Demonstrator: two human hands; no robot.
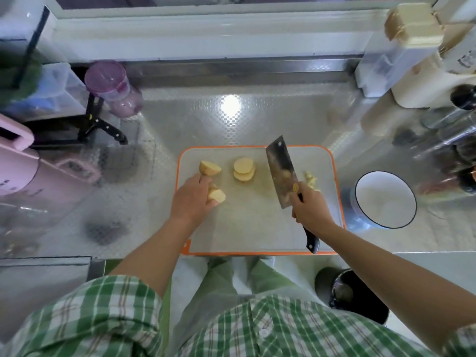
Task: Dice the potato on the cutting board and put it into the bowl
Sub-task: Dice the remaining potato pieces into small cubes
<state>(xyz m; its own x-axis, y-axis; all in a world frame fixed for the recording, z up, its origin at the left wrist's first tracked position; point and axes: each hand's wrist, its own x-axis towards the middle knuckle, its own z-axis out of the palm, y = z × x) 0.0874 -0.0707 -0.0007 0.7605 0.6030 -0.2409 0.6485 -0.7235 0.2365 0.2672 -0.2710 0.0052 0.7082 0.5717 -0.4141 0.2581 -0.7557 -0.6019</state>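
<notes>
Here, seen from the head camera, a person in a green checked shirt works at an orange-rimmed cutting board (257, 228) on a patterned metal surface (231, 119). The left hand (192, 199) rests on the board's left side, fingers curled over a potato chunk (217, 195) with its pale cut face showing. Just beyond that hand, still on the board, lies a potato end piece (209, 168) with skin on. Near the board's far middle sits a short stack of potato slices (244, 169). The right hand (310, 210) is wrapped tightly round the black handle of a cleaver (280, 171), whose broad blade slants across the board's right half, tip pointing to the far edge; whether it touches the board cannot be told. A small heap of cut bits (311, 179) lies at the board's right edge, just beyond the right hand. A white, dark-rimmed bowl (386, 210) stands just right of the board. A pink appliance (15, 171) stands well left of the board.
</notes>
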